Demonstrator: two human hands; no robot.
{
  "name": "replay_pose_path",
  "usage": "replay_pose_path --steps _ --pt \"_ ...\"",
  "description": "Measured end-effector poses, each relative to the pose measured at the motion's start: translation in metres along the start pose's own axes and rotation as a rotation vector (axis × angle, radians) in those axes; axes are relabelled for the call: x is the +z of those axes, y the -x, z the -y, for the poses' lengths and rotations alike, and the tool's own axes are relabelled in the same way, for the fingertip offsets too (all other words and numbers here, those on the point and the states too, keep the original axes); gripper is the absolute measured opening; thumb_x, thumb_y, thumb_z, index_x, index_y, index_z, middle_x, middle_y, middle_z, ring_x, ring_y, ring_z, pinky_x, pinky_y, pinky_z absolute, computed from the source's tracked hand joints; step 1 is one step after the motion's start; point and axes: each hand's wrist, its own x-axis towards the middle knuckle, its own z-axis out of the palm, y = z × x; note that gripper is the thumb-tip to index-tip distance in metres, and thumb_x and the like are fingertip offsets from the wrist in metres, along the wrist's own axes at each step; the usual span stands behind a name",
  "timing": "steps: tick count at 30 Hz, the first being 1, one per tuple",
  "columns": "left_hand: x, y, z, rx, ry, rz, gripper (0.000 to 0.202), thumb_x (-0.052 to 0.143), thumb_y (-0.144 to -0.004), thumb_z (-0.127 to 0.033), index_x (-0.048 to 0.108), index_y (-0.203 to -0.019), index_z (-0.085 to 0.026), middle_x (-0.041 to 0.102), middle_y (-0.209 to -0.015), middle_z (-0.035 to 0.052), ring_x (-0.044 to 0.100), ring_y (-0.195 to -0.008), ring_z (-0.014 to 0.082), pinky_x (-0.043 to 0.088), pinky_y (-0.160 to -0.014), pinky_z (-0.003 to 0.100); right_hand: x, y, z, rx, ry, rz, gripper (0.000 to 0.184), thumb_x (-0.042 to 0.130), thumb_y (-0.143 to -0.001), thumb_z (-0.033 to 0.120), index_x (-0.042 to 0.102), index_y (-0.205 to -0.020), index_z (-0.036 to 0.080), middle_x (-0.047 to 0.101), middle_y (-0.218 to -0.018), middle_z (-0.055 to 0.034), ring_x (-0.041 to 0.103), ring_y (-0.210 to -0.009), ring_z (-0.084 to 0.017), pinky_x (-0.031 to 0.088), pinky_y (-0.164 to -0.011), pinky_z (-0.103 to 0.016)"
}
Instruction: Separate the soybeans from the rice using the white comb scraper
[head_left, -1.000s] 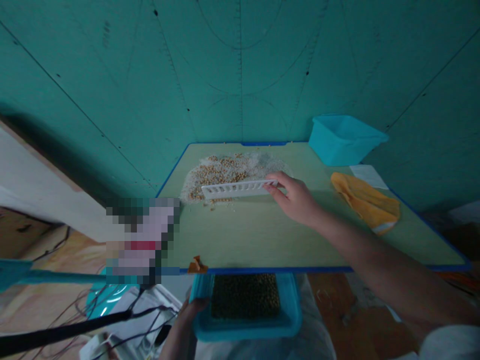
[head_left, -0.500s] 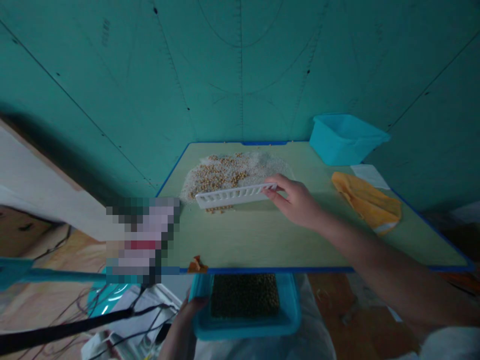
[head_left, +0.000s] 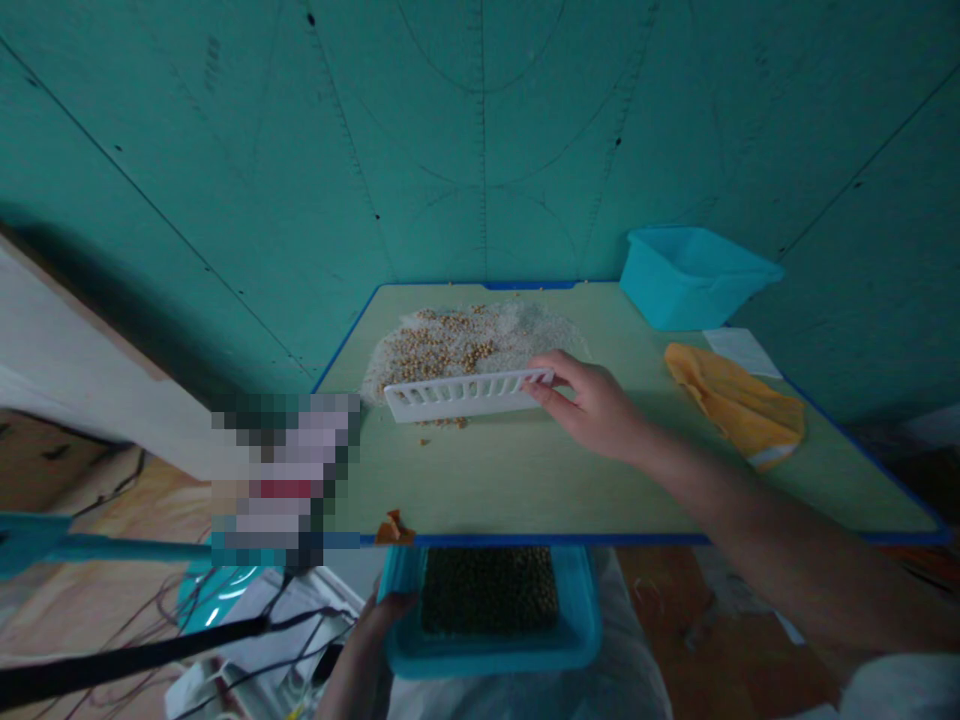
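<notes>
My right hand (head_left: 589,405) is closed on the right end of a long white slotted plastic strip (head_left: 465,398), which stands on edge against the near side of a spread pile. That pile mixes small white grains (head_left: 517,335) with tan round beans (head_left: 435,345); a few beans lie on the near side of the strip. Below the table edge, my left hand (head_left: 379,625) grips the left rim of a blue plastic basin (head_left: 502,660), thumb over the rim. Dark greenish seeds and some tan beans (head_left: 491,590) lie inside it.
On the table (head_left: 525,480), a blue bin (head_left: 690,280) stands at the back right, beside a white sheet (head_left: 741,352) and an orange cloth (head_left: 735,405). An orange-brown scrap (head_left: 394,528) lies on the front edge. A pixelated object (head_left: 292,480) sits at the left; cables run over the floor.
The strip's left end has shifted slightly left and nearer, and more of its slotted face shows. One or more beans now lie farther out on the near side. My left hand stays put.
</notes>
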Motion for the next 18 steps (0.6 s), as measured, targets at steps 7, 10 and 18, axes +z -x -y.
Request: replay_pose_path --steps 7,10,18 --pt "0.0013 -0.0006 0.0002 -0.002 0.004 -0.009 0.025 0.071 -0.065 -0.028 0.073 -0.089 -0.023 0.079 -0.091 -0.0022 0.055 -0.114 0.0307 0.044 -0.093 0.037 -0.0005 -0.0005 0.0011 0.053 -0.021 0.016 0.01 0.05 -0.087 0.025 0.055 -0.094 0.021 0.066 -0.08 -0.0014 0.061 -0.071 -0.014 0.045 -0.063 -0.024" --pt "0.0006 -0.0016 0.0008 -0.001 0.005 -0.012 0.023 0.069 -0.067 -0.027 0.073 -0.09 -0.022 0.078 -0.096 -0.0025 0.055 -0.116 0.0295 0.043 -0.094 0.035 0.0003 -0.0008 0.0007 0.061 -0.032 0.01 0.01 0.05 -0.087 0.024 0.055 -0.095 0.021 0.066 -0.081 -0.0016 0.061 -0.071 -0.014 0.045 -0.061 -0.023" --pt "0.0007 0.0017 0.0001 -0.006 -0.001 -0.024 0.027 0.069 -0.066 -0.028 0.073 -0.092 -0.02 0.079 -0.09 0.0005 0.057 -0.112 0.0315 0.046 -0.09 0.038 0.0006 0.001 0.0022 0.062 -0.056 0.03 0.011 0.051 -0.086 0.025 0.055 -0.095 0.021 0.067 -0.083 -0.0018 0.062 -0.073 -0.014 0.045 -0.062 -0.023"
